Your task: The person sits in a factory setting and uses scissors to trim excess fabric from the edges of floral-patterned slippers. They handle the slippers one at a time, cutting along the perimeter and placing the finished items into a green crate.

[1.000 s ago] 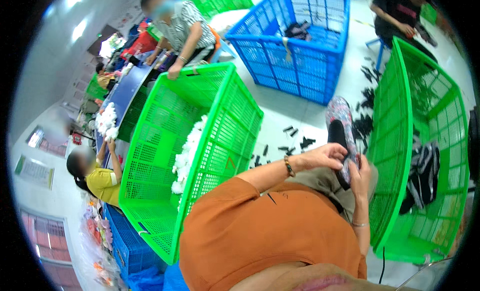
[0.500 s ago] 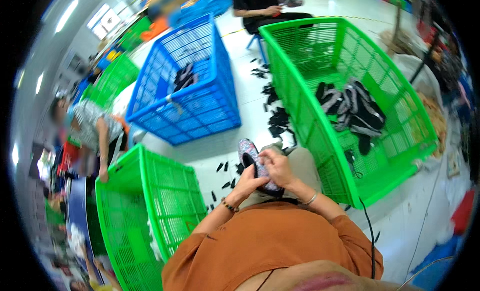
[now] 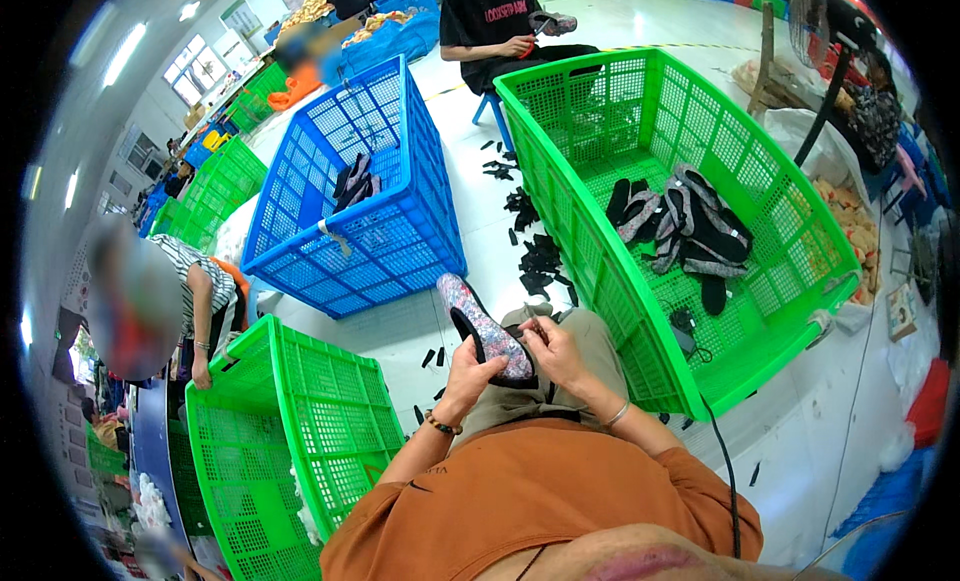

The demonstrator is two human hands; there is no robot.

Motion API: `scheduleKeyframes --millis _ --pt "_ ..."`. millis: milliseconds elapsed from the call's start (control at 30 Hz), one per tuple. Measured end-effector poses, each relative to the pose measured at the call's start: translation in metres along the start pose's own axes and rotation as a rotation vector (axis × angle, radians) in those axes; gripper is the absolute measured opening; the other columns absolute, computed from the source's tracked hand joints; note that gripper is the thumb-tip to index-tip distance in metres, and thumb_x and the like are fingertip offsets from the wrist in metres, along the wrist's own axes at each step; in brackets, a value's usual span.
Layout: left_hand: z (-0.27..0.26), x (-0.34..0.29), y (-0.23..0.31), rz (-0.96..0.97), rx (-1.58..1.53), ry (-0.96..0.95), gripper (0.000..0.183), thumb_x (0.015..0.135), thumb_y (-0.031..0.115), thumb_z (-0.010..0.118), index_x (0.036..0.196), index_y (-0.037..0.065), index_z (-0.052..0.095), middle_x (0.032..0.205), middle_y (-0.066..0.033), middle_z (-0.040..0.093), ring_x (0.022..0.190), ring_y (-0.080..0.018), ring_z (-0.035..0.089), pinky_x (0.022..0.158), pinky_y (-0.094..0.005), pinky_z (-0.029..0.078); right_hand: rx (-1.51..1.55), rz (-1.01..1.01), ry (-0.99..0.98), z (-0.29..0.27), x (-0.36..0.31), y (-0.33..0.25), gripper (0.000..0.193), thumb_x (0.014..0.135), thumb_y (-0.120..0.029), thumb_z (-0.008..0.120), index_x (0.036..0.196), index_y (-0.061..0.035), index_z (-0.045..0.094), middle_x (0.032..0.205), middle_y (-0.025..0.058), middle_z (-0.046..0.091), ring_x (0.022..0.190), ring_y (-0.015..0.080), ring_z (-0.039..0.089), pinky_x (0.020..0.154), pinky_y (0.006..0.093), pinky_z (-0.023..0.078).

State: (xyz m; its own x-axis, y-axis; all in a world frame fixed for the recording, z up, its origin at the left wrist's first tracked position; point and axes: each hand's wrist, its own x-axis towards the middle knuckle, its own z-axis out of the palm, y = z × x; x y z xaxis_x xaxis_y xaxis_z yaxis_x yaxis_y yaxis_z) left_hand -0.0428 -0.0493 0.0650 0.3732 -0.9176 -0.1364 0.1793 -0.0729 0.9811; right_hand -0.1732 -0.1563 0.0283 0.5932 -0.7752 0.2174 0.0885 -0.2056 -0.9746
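Slipper [image 3: 489, 331], speckled, sits between your hands, long axis running forward and slightly left; your left hand [image 3: 469, 377] grips its near end; your right hand [image 3: 557, 352], fingers bent, is just beside, contents unclear.

I can't see the fingers of the left hand [image 3: 467, 377] that curl beneath the patterned slipper [image 3: 495, 337], nor its underside. Whatever sits at the right hand's [image 3: 558, 355] fingertips is too small for me to make out. On my feed the striped-shirt co-worker's [image 3: 206, 281] head is a blur, and the left green crate [image 3: 335, 406] hides their feet. The top edge crops the head of the black-shirted co-worker [image 3: 487, 23]; I can't identify the red item [image 3: 520, 47] they hold. That left crate runs off the lower edge, its wall leaving me only a sliver of white stuff [image 3: 308, 521].
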Motion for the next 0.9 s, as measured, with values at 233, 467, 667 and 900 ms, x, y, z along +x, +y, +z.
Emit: scheduleKeyframes --millis 233,467,667,900 --pt "-0.006 0.006 -0.006 0.1 0.0 0.018 0.035 0.074 0.001 0.063 0.108 0.001 0.053 0.096 -0.0025 0.061 0.085 -0.0102 0.057 0.076 -0.0256 0.048 0.008 0.147 -0.063 0.002 0.0 0.012 0.029 0.088 -0.028 0.053 0.095 -0.0005 0.059 0.073 0.0063 0.057 0.067 0.0136 0.051 0.063 0.0302 0.044" --pt "-0.009 -0.001 0.016 0.234 -0.395 -0.031 0.04 0.074 -0.006 0.062 0.112 0.0 0.05 0.103 -0.0084 0.061 0.093 -0.017 0.06 0.085 -0.0314 0.048 0.265 0.156 -0.135 -0.009 -0.017 -0.026 0.026 0.085 -0.018 0.059 0.103 0.0 0.056 0.081 -0.0011 0.057 0.068 0.0045 0.048 0.059 0.0187 0.04" --pt "-0.011 0.004 0.022 0.205 -0.459 0.009 0.037 0.074 -0.006 0.063 0.108 0.001 0.051 0.1 -0.0084 0.062 0.092 -0.0172 0.06 0.086 -0.0319 0.047 0.105 -0.069 -0.101 -0.001 -0.012 -0.012 0.043 0.07 -0.006 0.069 0.109 0.0003 0.054 0.089 0.0011 0.055 0.062 0.0038 0.041 0.055 0.0171 0.037" --pt "-0.023 0.004 0.014 0.019 -0.653 -0.01 0.04 0.094 0.026 0.041 0.121 -0.003 0.044 0.119 -0.0135 0.054 0.109 -0.0262 0.053 0.097 -0.0407 0.039 -0.012 -0.07 -0.06 0.009 -0.005 -0.02 0.035 0.072 -0.01 0.072 0.102 -0.0011 0.056 0.065 -0.0048 0.05 0.052 0.0033 0.035 0.046 0.0197 0.032"
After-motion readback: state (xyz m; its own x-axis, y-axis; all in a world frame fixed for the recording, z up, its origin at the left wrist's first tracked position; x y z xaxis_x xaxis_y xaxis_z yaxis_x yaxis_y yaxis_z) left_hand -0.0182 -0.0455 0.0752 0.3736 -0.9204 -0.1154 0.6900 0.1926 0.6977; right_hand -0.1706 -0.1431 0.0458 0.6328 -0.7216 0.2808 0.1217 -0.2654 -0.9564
